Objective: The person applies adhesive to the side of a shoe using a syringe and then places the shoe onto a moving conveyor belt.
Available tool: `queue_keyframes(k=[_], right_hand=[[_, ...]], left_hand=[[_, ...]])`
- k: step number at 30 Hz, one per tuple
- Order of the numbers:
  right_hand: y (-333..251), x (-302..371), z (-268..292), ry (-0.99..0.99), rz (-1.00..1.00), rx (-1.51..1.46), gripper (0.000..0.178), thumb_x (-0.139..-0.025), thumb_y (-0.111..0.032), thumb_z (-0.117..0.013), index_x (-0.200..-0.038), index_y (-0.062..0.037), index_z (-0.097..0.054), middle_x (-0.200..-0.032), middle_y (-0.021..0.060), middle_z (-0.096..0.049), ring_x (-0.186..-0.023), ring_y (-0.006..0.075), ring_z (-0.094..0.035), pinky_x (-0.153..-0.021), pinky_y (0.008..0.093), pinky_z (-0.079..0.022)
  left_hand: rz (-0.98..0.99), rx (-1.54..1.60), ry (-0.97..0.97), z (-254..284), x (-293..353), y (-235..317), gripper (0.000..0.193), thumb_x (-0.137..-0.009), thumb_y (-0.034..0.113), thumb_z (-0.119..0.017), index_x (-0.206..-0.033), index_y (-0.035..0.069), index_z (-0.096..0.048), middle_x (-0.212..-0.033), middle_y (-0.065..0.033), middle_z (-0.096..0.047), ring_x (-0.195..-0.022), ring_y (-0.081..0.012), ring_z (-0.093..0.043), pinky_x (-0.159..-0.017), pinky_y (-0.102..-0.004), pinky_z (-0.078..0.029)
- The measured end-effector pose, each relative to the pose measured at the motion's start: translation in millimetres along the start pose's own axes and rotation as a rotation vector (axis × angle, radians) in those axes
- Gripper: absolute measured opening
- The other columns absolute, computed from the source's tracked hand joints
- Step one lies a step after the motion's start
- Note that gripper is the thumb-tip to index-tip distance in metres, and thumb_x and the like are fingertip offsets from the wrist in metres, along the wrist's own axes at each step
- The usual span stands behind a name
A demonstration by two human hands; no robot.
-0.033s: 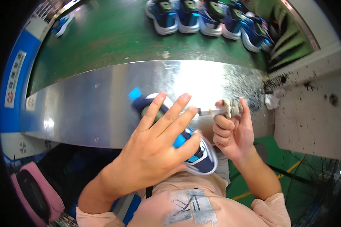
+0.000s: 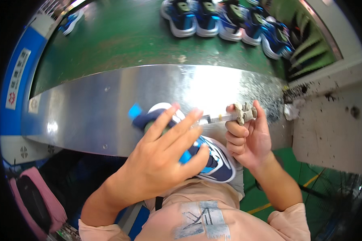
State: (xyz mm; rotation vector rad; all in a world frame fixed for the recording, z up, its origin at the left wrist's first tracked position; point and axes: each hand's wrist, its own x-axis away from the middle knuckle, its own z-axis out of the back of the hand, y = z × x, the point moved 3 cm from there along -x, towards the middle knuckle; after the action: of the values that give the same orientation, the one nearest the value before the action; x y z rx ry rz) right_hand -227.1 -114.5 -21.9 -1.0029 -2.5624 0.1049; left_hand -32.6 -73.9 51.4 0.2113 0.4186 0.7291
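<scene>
A blue and navy shoe (image 2: 220, 164) with a white sole lies slantwise across the near edge of the metal bench, over my lap. Across its upper, my left hand (image 2: 163, 150) is spread with its fingers apart; the hand hides the shoe's middle. A bright blue tab (image 2: 135, 111) sticks out at the shoe's far left end. My right hand (image 2: 247, 138) is closed around a clear syringe (image 2: 223, 117), whose grip end is wrapped in pale, crusted material. My thumb is raised at the wrapped end. The syringe points left toward my left fingertips, where blur hides its tip.
Several similar shoes (image 2: 207, 20) stand in a row on the green surface (image 2: 120, 40) beyond the metal bench (image 2: 84, 108). Another shoe (image 2: 71, 23) lies at the far left. White crumpled paper (image 2: 291, 110) sits by the stained wall (image 2: 330, 124) on the right. A pink bag (image 2: 48, 197) is at lower left.
The shoe has turned slightly under my left hand, its tabbed end swinging left and nearer to me. More of the syringe barrel shows. The whole view has shifted a little.
</scene>
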Motion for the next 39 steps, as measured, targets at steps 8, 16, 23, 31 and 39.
queue_keyframes(k=[8, 16, 23, 31, 39], right_hand=[[11.0, -25.3, -87.8, -0.009, -0.266, 0.87, 0.074, -0.089, -0.068, -0.03, -0.113, 0.0007, -0.046, -0.062, 0.0001, -0.042, -0.046, 0.0056, -0.029, -0.042, 0.0211, -0.022], [-1.9, 19.6, -82.1, 0.057, -0.334, 0.951, 0.089, -0.077, -0.07, -0.051, -0.121, 0.0064, -0.042, -0.085, 0.0059, -0.053, -0.061, 0.0065, -0.042, -0.053, 0.0204, -0.033], [-14.7, 74.6, -64.9, 0.123, -0.2, 0.951, 0.093, -0.072, -0.072, -0.053, -0.119, 0.0066, -0.045, -0.096, 0.0079, -0.057, -0.084, 0.0116, -0.057, -0.072, 0.0225, -0.046], [-10.1, 130.1, -20.8, 0.119, 0.066, 0.754, 0.092, -0.074, -0.075, -0.048, -0.117, 0.0058, -0.041, -0.083, 0.006, -0.054, -0.07, 0.0094, -0.053, -0.059, 0.022, -0.042], [8.7, 143.4, 11.4, 0.033, 0.263, 0.438, 0.09, -0.076, -0.073, -0.05, -0.12, 0.004, -0.039, -0.08, 0.0046, -0.053, -0.065, 0.009, -0.048, -0.056, 0.0212, -0.038]], left_hand=[[0.196, -0.271, 0.4, -32.0, 74.7, 18.5, 0.026, -0.08, 0.015, -0.064, -0.101, 0.024, -0.052, -0.103, -0.0032, -0.059, -0.098, -0.021, -0.063, -0.089, -0.0347, -0.045], [0.218, -0.348, 0.425, -48.3, 90.6, 31.1, 0.022, -0.086, 0.023, -0.061, -0.104, 0.028, -0.05, -0.106, 0.0016, -0.057, -0.103, -0.0151, -0.06, -0.096, -0.0344, -0.039], [0.271, -0.437, 0.405, -57.8, 103.4, 37.5, 0.036, -0.084, 0.037, -0.067, -0.111, 0.028, -0.046, -0.109, 0.0017, -0.051, -0.11, -0.0144, -0.055, -0.102, -0.0378, -0.035], [0.283, -0.407, 0.337, -47.5, 89.8, 37.9, 0.032, -0.083, 0.02, -0.068, -0.107, 0.02, -0.046, -0.111, -0.0063, -0.053, -0.107, -0.0261, -0.058, -0.097, -0.0426, -0.039], [0.234, -0.399, 0.239, -39.1, 73.1, 36.7, 0.053, -0.077, 0.021, -0.074, -0.118, 0.008, -0.042, -0.12, -0.0168, -0.051, -0.109, -0.0386, -0.054, -0.09, -0.0497, -0.045]])
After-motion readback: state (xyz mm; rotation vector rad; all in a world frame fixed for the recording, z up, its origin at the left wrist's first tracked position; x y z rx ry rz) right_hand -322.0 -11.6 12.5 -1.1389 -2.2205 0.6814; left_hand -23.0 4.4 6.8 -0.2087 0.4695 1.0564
